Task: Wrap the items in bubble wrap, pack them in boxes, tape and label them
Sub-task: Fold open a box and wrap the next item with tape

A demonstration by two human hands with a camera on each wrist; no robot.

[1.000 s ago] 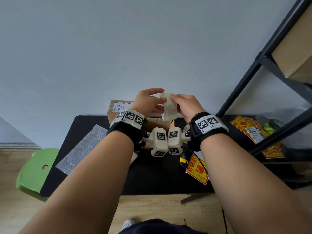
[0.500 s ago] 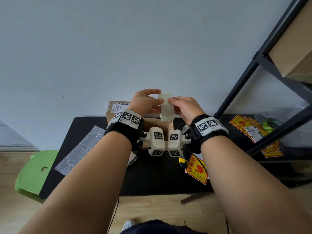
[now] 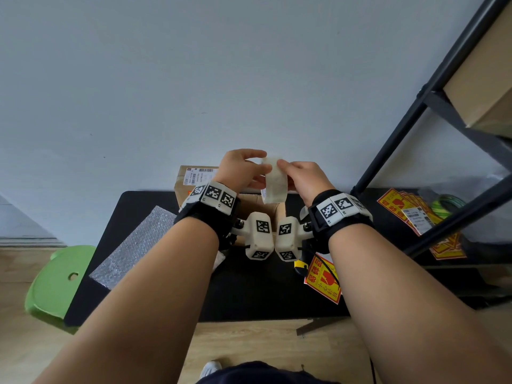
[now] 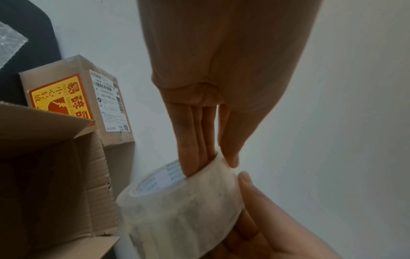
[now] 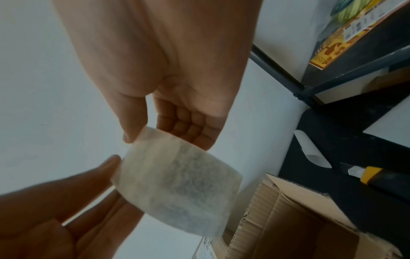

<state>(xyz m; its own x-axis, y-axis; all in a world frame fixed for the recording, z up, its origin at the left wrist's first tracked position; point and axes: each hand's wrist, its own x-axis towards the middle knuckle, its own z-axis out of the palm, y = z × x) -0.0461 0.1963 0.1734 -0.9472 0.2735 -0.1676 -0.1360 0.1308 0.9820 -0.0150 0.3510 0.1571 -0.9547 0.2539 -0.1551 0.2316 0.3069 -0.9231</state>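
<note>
While we hold the tape roll up above the open box at twelve o'clock, our left hand grips its core and our right hand pinches its rim.

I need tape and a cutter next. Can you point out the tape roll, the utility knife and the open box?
tape roll [image 4: 184, 215], left wrist view, outer wound face.
utility knife [image 5: 366, 175], right wrist view, yellow part of its body.
open box [image 4: 55, 175], left wrist view, inner wall.
</note>
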